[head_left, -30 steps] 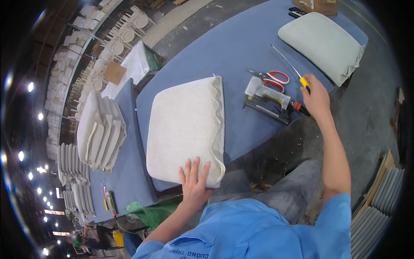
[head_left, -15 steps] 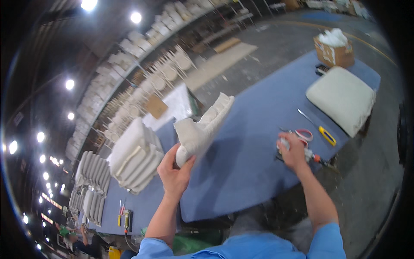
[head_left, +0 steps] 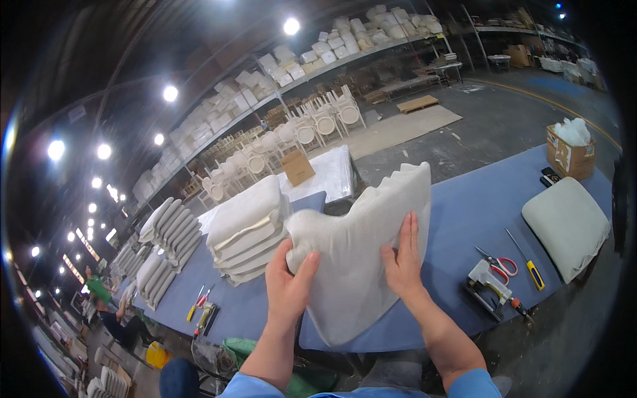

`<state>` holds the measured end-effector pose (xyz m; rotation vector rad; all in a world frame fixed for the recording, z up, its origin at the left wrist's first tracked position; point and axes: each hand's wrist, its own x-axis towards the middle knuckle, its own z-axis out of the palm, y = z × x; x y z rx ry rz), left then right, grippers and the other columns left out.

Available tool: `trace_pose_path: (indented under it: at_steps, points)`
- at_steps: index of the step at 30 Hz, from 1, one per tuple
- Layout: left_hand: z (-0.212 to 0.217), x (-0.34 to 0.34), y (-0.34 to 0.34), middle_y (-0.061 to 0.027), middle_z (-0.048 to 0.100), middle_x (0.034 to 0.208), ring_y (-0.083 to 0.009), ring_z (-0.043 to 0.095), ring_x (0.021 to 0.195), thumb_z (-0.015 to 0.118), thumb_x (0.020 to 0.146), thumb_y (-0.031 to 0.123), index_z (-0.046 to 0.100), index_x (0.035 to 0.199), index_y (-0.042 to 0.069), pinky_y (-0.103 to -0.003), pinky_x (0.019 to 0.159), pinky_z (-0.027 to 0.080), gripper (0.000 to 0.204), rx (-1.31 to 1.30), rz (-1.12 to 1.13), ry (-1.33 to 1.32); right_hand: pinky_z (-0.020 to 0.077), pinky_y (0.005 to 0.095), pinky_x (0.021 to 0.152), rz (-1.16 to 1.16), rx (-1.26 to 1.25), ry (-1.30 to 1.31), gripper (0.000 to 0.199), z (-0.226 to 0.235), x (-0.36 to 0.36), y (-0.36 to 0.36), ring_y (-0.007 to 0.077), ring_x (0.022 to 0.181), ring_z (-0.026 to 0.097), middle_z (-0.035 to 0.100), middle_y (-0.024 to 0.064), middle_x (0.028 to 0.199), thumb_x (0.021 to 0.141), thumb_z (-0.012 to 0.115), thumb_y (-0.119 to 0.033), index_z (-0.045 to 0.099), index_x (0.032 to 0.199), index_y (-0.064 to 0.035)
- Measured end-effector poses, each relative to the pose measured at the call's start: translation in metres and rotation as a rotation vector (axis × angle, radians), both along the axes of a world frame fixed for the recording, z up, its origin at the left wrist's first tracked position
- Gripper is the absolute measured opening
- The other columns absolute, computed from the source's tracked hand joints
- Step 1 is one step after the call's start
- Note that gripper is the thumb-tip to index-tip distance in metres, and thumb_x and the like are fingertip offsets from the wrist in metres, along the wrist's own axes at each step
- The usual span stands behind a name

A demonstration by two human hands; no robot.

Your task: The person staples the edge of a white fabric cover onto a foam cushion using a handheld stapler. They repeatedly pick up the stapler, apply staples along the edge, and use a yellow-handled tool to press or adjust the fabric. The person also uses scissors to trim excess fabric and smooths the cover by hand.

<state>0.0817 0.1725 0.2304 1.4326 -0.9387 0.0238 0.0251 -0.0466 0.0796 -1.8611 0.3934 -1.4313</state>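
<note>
A light grey upholstered seat cushion [head_left: 348,272] stands tilted on edge over the near side of the blue-covered table, broad face toward me. Its upper edge is wavy. My left hand [head_left: 286,282] is closed on its left edge, thumb on the front and fingers partly hidden behind. My right hand [head_left: 402,265] lies against the cushion's face near its right edge, fingers stretched upward. To the right, apart from both hands, a pneumatic staple gun [head_left: 488,286] lies on the table, beside red-handled scissors [head_left: 503,266] and a thin-shafted tool with a yellow handle [head_left: 535,274].
Another pale cushion [head_left: 568,224] rests at the table's right end, near a cardboard box [head_left: 572,159] of white stuffing. A cushion stack [head_left: 247,232] stands on the left, with a second staple gun [head_left: 206,318] nearby. Farther left, a person [head_left: 119,322] sits near more cushions.
My right hand has left the staple gun and moved left onto the cushion. The cushion has turned its broad face toward me, still in my left hand. The view has swung left and up.
</note>
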Motion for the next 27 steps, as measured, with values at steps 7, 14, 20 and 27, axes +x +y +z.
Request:
trace_pose_path:
  at_steps: [7,14,20,27]
  points:
    - [0.008,0.012,0.025,-0.0058,0.080,0.107,-0.0100,0.071,0.095,0.070,0.110,0.019,0.077,0.123,-0.004,-0.027,0.083,0.055,0.028,0.025,-0.110,0.208,0.0093,0.0662,0.134,0.146,-0.179,-0.022,0.083,0.039,0.023,0.070,0.0532,0.170,0.012,0.019,0.0263,0.184,0.114,0.045,-0.045,0.022,0.175,0.0062]
    - [-0.013,-0.018,0.018,-0.0097,0.079,0.108,-0.0162,0.076,0.094,0.064,0.110,0.012,0.073,0.122,-0.004,-0.032,0.086,0.060,0.022,-0.357,-0.092,0.604,0.0068,0.0698,0.133,0.230,-0.254,-0.047,0.080,0.057,-0.001,0.099,0.0525,0.170,0.010,0.019,0.0257,0.184,0.112,0.046,-0.039,0.025,0.175,0.0046]
    - [-0.022,-0.041,0.013,-0.0123,0.078,0.115,-0.0183,0.076,0.100,0.061,0.110,0.010,0.069,0.124,-0.003,-0.034,0.090,0.061,0.021,-0.428,-0.100,0.645,0.0064,0.0710,0.132,0.381,-0.361,-0.073,0.080,0.072,-0.037,0.133,0.0535,0.170,0.012,0.020,0.0271,0.184,0.113,0.046,-0.043,0.029,0.174,0.0053]
    - [-0.053,-0.037,0.045,-0.0164,0.077,0.123,-0.0227,0.077,0.109,0.060,0.108,0.007,0.066,0.134,-0.006,-0.039,0.100,0.061,0.029,-0.342,-0.160,0.571,0.0167,0.0635,0.134,0.453,-0.197,-0.199,0.057,0.026,-0.047,0.082,0.0468,0.166,0.031,0.041,0.0244,0.176,0.112,0.053,-0.028,0.054,0.163,-0.0017]
